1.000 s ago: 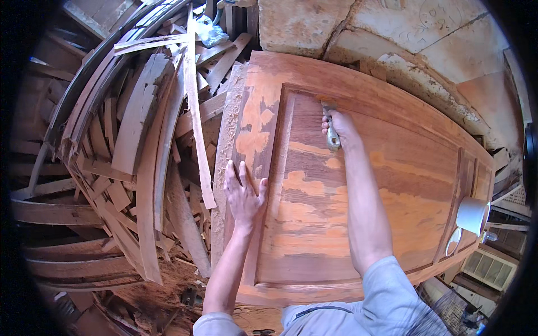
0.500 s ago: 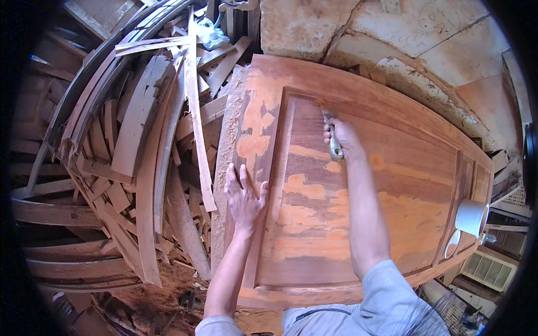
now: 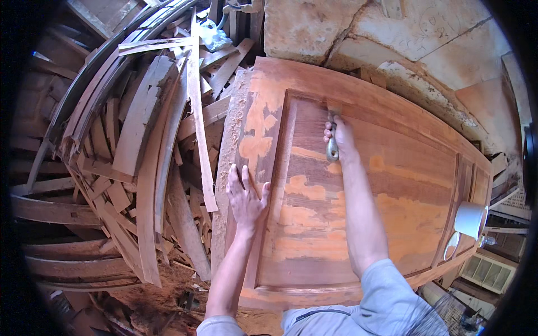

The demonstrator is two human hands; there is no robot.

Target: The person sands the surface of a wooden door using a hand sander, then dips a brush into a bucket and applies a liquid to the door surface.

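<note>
A reddish-brown wooden panelled door [image 3: 414, 140] lies flat in front of me, with patches of orange filler [image 3: 305, 187] spread over its wide panel and left border. My right hand [image 3: 346, 137] is closed round the handle of a putty knife [image 3: 332, 150]. The knife's blade rests near the panel's far left corner, partly blurred, with the handle end toward me. My left hand [image 3: 246, 197] lies with spread fingers on the door's left border, beside the raised moulding; it holds nothing.
A white tub [image 3: 469, 218] stands toward the door's right end, with a round white lid [image 3: 451, 245] next to it. Scrap wood strips and offcuts [image 3: 140, 117] are heaped on the left. Stained stone-like slabs [image 3: 314, 28] lie beyond the far edge.
The putty knife has shifted a little to the right and turned straighter, its blade now pointing away from me. My left hand keeps its place on the border.
</note>
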